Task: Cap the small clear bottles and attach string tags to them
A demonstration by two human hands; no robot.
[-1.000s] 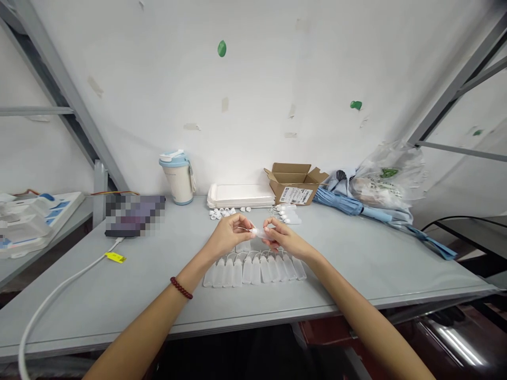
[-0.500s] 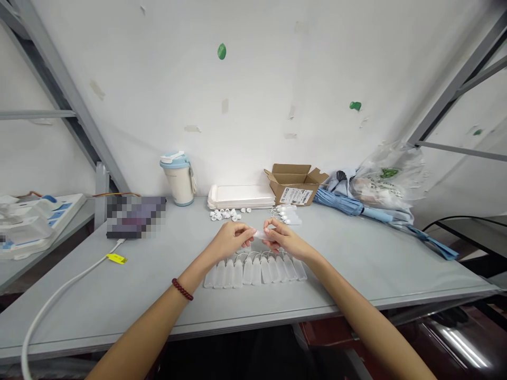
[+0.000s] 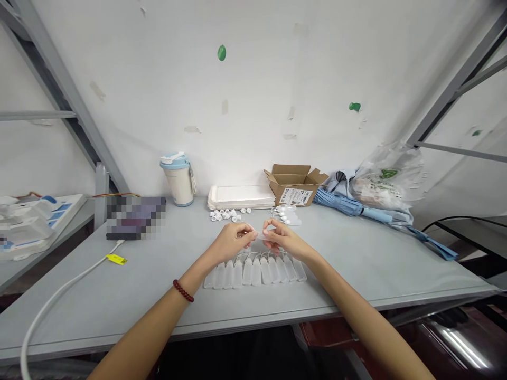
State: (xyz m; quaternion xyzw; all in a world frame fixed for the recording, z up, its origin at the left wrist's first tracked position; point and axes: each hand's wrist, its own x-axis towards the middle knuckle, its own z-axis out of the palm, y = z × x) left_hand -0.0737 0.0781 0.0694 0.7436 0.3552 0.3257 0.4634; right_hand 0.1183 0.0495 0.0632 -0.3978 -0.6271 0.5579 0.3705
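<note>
Fingers: the right hand (image 3: 287, 240) grasps a small translucent plastic bottle (image 3: 260, 236) between thumb and fingertips; the left hand (image 3: 233, 238) pinches at the bottle's left end, its exact contact partly hidden by the fingers. The bottle is held above the table, between the two hands.

Surroundings: directly below and nearer the body lies a row of similar flat bottles (image 3: 247, 272), side by side, thin white loops at their tops. Beyond the hands are loose white caps (image 3: 227, 213) and, to the right, a small group of bottles (image 3: 292, 216). Farther back stand a stack of white trays (image 3: 241, 196) and an open cardboard box (image 3: 285, 186) — nothing blocks the hands. A lidded tumbler (image 3: 177, 184) stands left; a folded blue umbrella (image 3: 343, 203) and a clear plastic bag (image 3: 390, 184) lie right.

Surface and room: grey table (image 3: 376, 258), against a white wall (image 3: 261, 74) bearing tape remnants.

Pose: both forearms reach inward from the lower edge — fingertips nearly meeting, a beaded bracelet (image 3: 182, 291) on the left wrist.
</note>
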